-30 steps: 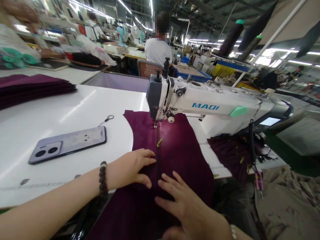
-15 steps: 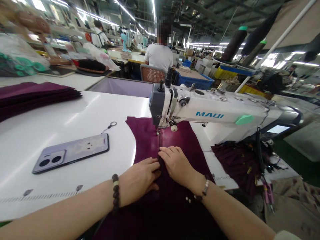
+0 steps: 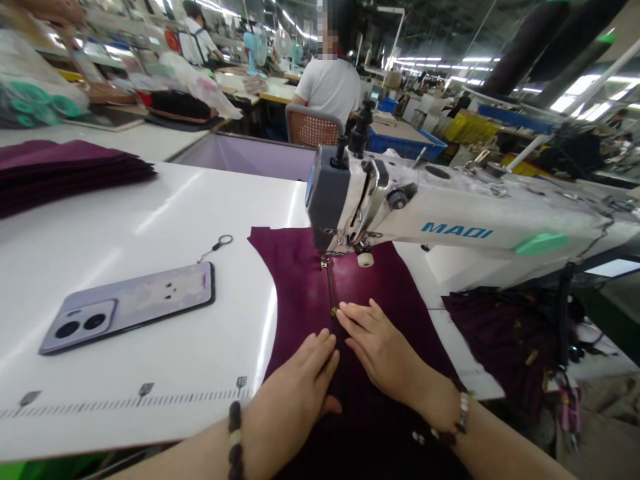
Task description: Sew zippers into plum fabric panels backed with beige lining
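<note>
A dark purple panel [image 3: 300,293], smooth like leather, lies on the white table under the presser foot [image 3: 324,264] of the sewing machine [image 3: 450,207]. Down its middle runs a narrow zipper strip [image 3: 331,287] with a small brass-coloured piece, like a zipper slider, [image 3: 334,311] on it. My left hand [image 3: 300,387] rests flat on the panel just left of the strip, fingers stretched out and thumb apart. On the other side my right hand [image 3: 385,347] lies open, its fingertips touching the panel beside the brass piece. The lower part of the panel is in dark shadow.
A phone [image 3: 135,300] with a ring strap lies left on the table [image 3: 200,353]. Behind it is a stack of purple panels [image 3: 65,173]. Gathered purple pieces [image 3: 505,347] and pink-handled snips [image 3: 570,413] are at the right. A person [image 3: 327,90] sits ahead.
Both hands have shifted back toward me along the panel, away from the presser foot, and sit further apart. The brass piece on the strip now shows. The view has moved closer.
</note>
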### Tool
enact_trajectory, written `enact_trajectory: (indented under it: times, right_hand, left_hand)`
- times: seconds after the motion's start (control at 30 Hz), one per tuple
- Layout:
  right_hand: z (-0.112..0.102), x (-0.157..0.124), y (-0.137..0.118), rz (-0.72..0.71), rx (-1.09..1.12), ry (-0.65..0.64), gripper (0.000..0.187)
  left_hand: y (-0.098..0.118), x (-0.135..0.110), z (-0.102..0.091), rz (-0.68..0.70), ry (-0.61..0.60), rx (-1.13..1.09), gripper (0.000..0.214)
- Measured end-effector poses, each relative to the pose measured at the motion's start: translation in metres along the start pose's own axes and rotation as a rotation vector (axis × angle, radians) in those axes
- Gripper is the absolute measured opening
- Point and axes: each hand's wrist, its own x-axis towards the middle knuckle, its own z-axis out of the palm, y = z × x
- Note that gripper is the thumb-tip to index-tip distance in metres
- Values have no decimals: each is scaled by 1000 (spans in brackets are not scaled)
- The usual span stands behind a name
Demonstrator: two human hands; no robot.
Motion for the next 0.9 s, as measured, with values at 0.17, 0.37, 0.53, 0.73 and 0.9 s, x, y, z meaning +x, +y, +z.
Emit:
enact_trajectory:
  times: [0.17,0.37,0.53,0.73,0.9]
  right_hand:
    - [3,0,0,21,-4,3,40]
    - [5,2,-5,57,-9,-4,41]
    - [8,6,-5,74,-16,9,41]
    - [7,10,-6,105,-21,10,40]
    - [6,14,-6,115,-15,12,40]
  left_hand:
    - [-3,-3,3,10,0,17,53]
    - [-9,-10,6,-5,-9,-21,47]
    - [-13,-6,5,15,-8,17,45]
    - [-17,-1,2,27,9,37,50]
    - [-20,0,3,32,-29,39,52]
